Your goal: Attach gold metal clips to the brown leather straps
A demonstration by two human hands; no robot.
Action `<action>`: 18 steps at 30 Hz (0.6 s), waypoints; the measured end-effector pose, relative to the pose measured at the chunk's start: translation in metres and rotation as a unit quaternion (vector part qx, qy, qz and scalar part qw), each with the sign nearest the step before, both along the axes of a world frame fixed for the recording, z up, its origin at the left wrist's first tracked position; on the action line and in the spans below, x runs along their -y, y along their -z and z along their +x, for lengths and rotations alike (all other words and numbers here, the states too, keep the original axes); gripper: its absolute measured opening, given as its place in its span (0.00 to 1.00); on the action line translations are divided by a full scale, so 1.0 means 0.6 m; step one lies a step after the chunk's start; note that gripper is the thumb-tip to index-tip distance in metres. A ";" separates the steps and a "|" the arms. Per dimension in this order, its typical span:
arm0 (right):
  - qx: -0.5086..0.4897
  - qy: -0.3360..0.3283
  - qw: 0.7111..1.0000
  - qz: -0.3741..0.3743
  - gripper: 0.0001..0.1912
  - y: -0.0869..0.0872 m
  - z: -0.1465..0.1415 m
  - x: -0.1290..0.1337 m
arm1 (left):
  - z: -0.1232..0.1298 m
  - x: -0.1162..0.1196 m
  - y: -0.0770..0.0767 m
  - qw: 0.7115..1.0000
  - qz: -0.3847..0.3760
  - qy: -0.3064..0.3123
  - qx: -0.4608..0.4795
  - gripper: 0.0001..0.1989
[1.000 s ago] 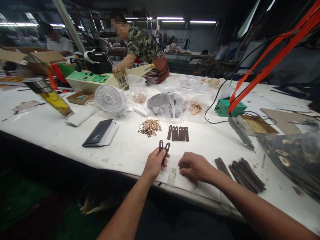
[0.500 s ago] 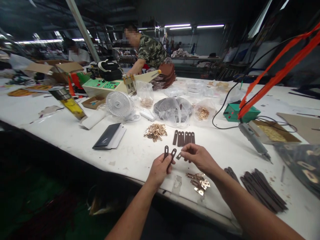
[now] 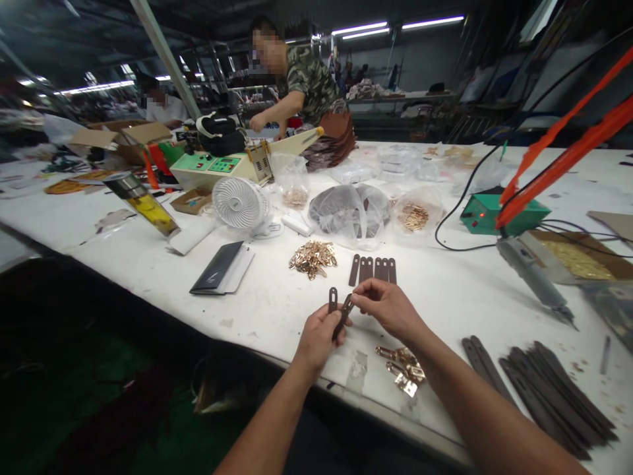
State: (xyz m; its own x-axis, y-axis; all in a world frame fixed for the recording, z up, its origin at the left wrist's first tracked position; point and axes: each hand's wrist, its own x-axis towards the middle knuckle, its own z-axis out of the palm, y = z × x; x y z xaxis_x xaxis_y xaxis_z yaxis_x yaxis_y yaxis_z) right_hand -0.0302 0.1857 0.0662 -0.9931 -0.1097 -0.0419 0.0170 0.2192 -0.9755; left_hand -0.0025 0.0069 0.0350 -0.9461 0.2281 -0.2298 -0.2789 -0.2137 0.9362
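Note:
My left hand (image 3: 319,336) is closed around two dark brown leather tabs (image 3: 333,300), their slotted, rounded ends pointing up and spread apart. Against the top of the right-hand tab, my right hand (image 3: 386,305) pinches a small metal plate (image 3: 349,301), mostly hidden by the fingertips. Just beyond the right hand lies a row of several similar brown tabs (image 3: 378,269). Shiny gold metal plates (image 3: 403,369) lie loose below the right wrist. A larger heap of gold metal fittings (image 3: 313,257) sits farther back to the left.
Long dark strips (image 3: 554,392) are stacked at the right, near a grey electric screwdriver (image 3: 534,277) hanging from orange wrapping. A notebook (image 3: 222,267), a white fan (image 3: 241,203) and clear bags (image 3: 351,214) stand behind. Across the table a co-worker (image 3: 309,86) leans over a machine.
My right hand has brought the small metal plate left, from beside the tabs to the end of the right-hand tab. The co-worker's arm has lifted. The view has shifted slightly.

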 end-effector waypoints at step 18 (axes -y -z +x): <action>0.061 -0.068 0.993 -0.076 0.17 0.012 0.001 -0.020 | 0.003 -0.010 0.011 0.983 -0.172 -0.004 -0.060 0.19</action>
